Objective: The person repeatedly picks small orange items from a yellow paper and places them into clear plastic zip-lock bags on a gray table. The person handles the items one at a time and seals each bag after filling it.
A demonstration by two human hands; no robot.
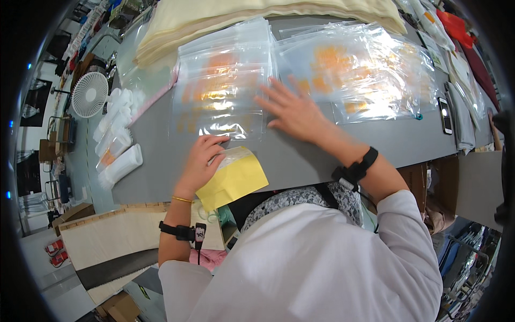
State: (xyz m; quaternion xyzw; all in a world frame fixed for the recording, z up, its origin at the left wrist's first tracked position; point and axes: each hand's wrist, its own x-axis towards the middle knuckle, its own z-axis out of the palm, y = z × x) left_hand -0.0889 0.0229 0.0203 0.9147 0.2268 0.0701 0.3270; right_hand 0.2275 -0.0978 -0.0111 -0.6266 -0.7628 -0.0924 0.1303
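Observation:
My left hand (203, 161) is at the near edge of the table, fingers bent and thumb over the upper left part of a yellow sheet (238, 180). The sheet looks gripped there; its top end is pale and glossy, and its lower corner reaches past the table edge. My left fingertips come close to the near edge of a stack of clear plastic bags (185, 104) with orange print. My right hand (295, 110), slightly blurred, is spread at the right side of that stack, holding nothing. Whether its fingertips touch the bags I cannot tell.
A second, fanned pile of clear bags (370, 72) lies to the right, with a phone (444, 115) beyond it. Cream folded fabric (268, 9) covers the far side. Rolled white plastic packs (123, 163) sit at the left edge, near a white fan (90, 95).

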